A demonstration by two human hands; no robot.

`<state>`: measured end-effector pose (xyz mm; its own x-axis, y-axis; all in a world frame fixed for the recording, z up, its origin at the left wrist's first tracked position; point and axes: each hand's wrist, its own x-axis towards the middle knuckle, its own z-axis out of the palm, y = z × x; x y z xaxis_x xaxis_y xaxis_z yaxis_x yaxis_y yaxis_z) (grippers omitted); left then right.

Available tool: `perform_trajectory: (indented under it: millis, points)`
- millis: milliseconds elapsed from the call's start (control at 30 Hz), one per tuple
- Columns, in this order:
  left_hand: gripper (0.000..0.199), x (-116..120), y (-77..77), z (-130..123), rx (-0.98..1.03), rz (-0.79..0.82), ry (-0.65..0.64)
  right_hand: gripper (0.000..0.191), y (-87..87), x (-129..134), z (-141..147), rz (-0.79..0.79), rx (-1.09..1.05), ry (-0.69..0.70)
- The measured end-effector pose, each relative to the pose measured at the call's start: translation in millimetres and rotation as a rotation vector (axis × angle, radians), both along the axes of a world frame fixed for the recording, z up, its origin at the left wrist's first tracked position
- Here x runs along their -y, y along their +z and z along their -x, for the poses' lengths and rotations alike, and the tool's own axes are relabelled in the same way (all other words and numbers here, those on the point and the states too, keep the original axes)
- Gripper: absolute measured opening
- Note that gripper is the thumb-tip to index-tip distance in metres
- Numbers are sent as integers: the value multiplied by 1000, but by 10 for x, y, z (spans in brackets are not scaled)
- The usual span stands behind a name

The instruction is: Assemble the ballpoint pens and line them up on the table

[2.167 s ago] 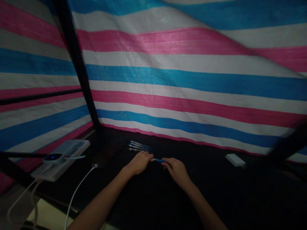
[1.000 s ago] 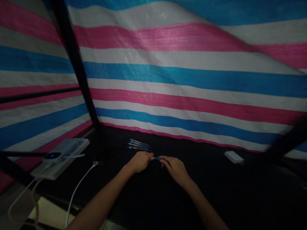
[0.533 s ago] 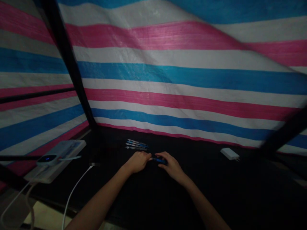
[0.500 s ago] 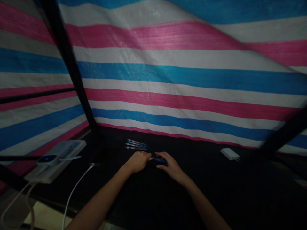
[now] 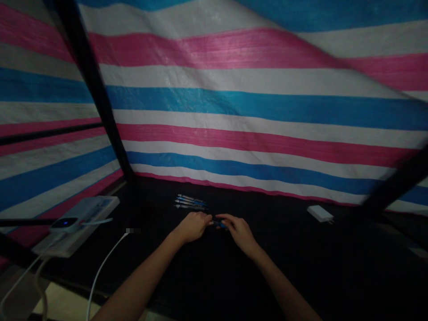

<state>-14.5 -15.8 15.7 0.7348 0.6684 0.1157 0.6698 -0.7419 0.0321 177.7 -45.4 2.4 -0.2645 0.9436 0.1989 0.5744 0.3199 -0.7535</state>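
Observation:
Between my two hands is a blue pen (image 5: 219,224), lying roughly sideways above the black table. My left hand (image 5: 195,226) pinches its left end, with the fingers curled. On the pen's right part, the thumb and fingers of my right hand (image 5: 239,229) are closed. Several pens (image 5: 190,202) with clear and blue barrels lie side by side on the table, just beyond my left hand.
A white adapter (image 5: 320,213) lies on the black table (image 5: 277,263) at the right. A white power strip (image 5: 96,218) carries a device with a lit display (image 5: 65,223) at the left. Near it runs a white cable (image 5: 99,266). Striped sheeting and dark frame bars stand behind.
My right hand has moved slightly left, and its fingers have closed on the blue pen. The left hand has barely moved.

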Motion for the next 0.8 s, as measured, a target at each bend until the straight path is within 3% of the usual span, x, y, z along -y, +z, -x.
perform_trajectory:
  millis: [100,233,333,433,600,800]
  points:
    - [21,4,7,5,-15,-2,26,36,-21,-7,3,-27,-85,29]
    - [19,17,30,-3,-7,8,-14,36,-24,-2,2,128,-167,42]
    - [17,22,39,-10,-9,13,-18,32,-10,9,1,91,-113,47]
    - [18,19,29,-11,-6,17,-3,42,-11,18,1,-21,-90,15]
    - [18,11,-3,-12,-15,19,-4,33,-3,41,12,131,1,80]
    - [22,-30,10,24,-19,-12,59,28,108,71,-11,-115,270,-86]
